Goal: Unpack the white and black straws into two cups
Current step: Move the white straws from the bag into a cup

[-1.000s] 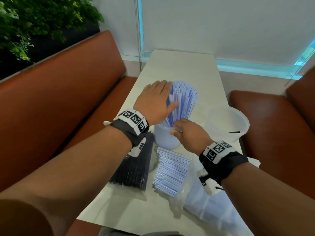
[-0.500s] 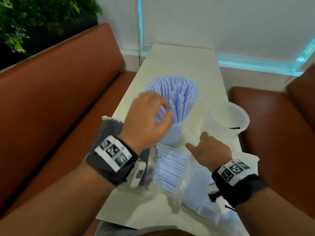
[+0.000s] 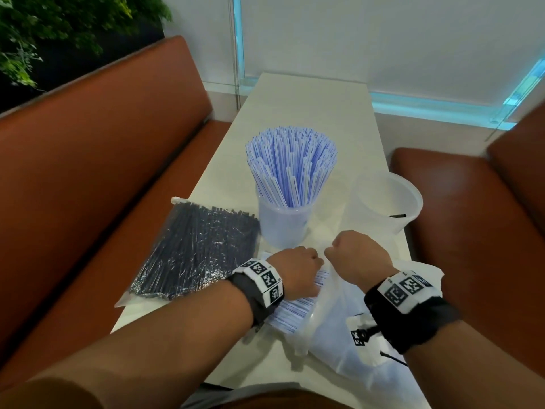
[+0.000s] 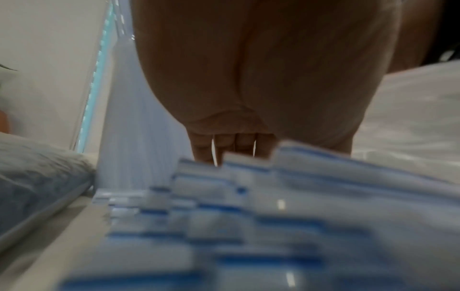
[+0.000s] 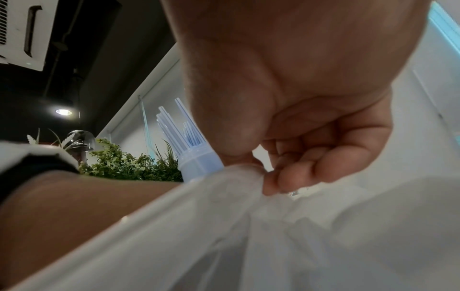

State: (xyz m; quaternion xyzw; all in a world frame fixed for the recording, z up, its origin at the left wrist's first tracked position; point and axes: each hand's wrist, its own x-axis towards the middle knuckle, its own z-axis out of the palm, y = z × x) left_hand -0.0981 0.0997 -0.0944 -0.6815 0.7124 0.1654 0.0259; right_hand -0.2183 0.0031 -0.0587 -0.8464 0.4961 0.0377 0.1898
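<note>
Now left hand (image 3: 298, 271) grips loose white straws (image 3: 292, 315); right hand (image 3: 358, 261) pinches the plastic bag (image 3: 333, 335).

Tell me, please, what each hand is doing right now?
Left hand: fingers curled down onto the loose white straws, apparently gripping them.
Right hand: pinching the plastic bag.

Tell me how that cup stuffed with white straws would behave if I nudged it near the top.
The cup of white straws looks apt to tip: the straws stand well above its rim and fan out wider than its base. It is probably light, being thin translucent plastic. The loose straws would likely shift or spill rather than brace it.
</note>
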